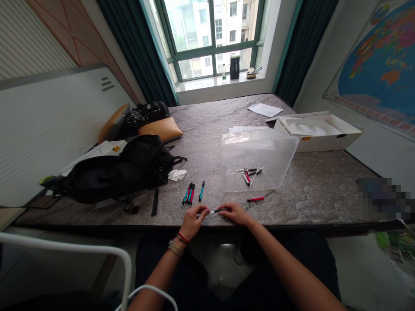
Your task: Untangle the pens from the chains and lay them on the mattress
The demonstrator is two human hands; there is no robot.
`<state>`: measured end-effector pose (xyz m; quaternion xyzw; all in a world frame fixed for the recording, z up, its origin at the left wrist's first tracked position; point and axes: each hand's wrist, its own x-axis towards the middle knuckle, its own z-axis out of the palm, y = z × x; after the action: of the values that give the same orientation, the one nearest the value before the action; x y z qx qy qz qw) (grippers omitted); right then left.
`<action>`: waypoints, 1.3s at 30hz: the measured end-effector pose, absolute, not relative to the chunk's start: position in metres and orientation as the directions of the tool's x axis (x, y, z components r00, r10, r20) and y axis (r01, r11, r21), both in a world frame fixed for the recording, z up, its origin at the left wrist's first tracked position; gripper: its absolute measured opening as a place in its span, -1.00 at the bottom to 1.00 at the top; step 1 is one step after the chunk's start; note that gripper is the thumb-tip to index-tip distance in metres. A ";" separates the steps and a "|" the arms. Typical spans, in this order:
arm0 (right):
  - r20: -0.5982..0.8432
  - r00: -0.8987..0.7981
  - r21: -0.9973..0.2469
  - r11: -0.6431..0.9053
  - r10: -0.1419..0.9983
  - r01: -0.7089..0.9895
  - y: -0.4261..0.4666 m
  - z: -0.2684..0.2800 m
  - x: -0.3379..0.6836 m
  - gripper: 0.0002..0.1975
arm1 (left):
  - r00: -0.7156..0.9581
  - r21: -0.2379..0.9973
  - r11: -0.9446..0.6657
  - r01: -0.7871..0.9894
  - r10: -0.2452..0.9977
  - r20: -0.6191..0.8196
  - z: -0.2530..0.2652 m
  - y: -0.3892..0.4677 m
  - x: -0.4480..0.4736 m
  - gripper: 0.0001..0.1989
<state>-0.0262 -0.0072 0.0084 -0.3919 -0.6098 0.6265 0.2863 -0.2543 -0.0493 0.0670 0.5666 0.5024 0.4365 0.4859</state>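
Observation:
My left hand (193, 219) and my right hand (236, 213) meet near the mattress's front edge, their fingertips pinching opposite ends of one slim pen (213, 212) with white and black parts. The fingers hide both its ends. Just beyond my left hand, several teal and red pens (188, 195) lie side by side in a bunch. A single teal pen (201, 191) rests apart, to their right. Past my right hand is a red and black pen piece (256, 199). Several red, black and white pen parts (249, 176) lie in the translucent plastic bin (275, 160).
A black backpack (106, 175) sprawls on the left, with a tan cushion (162, 129) behind it. Crumpled white paper (177, 174) lies near the pens. At the right back stands an open white box (330, 140). A white curved tube (81, 247) crosses the lower left.

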 end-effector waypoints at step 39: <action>-0.070 -0.228 -0.974 -0.017 0.971 0.227 -0.012 -0.002 -0.037 -0.72 | -0.165 0.773 -0.101 0.626 0.952 0.258 0.013 0.032 -0.279 -0.60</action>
<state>-0.0370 -0.0120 -0.0018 -0.5013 -0.5974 0.5072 0.3668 -0.2792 0.0319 0.0133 0.6156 0.6410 0.4141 0.1968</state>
